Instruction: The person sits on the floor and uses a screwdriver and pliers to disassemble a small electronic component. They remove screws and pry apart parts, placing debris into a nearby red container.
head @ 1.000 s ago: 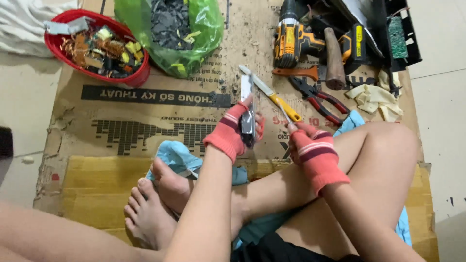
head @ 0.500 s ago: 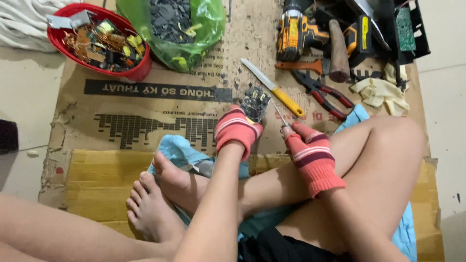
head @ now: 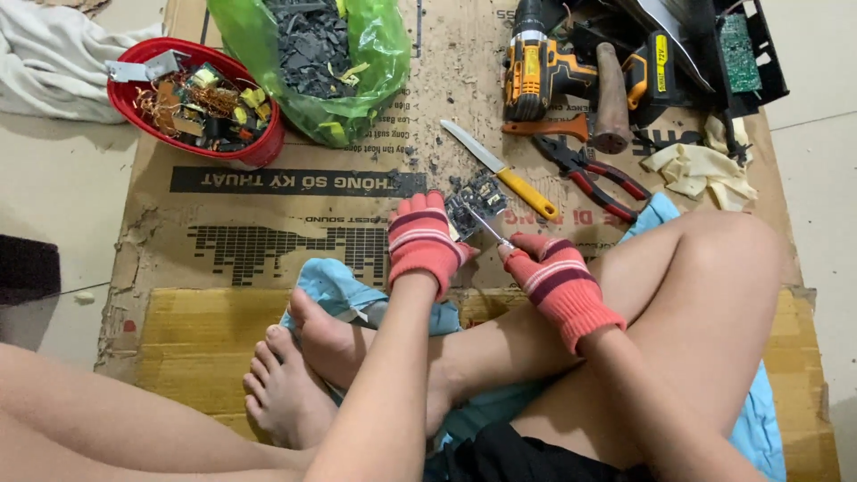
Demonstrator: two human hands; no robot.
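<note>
I sit cross-legged on flattened cardboard point(head: 268, 259), both hands in red striped knit gloves. My left hand point(head: 424, 239) grips a small dark circuit board point(head: 475, 198) studded with parts, held just above the cardboard. My right hand point(head: 546, 272) holds a thin metal tool point(head: 486, 225) whose tip rests against the board. A knife with a yellow handle point(head: 509, 174) lies just beyond the board.
A red bowl point(head: 259, 147) of copper coils and parts sits far left, beside a green bag point(head: 312, 54) of dark scrap. A yellow drill point(head: 536, 76), a hammer point(head: 611, 98), red-handled pliers point(head: 594, 170) and pale gloves point(head: 701, 170) lie at right. Blue cloth point(head: 339, 286) is under my feet.
Both hands have shifted slightly while the thin tool stays against the board; a second ago the left hand held the board upright and the right hand was lower beside it.
</note>
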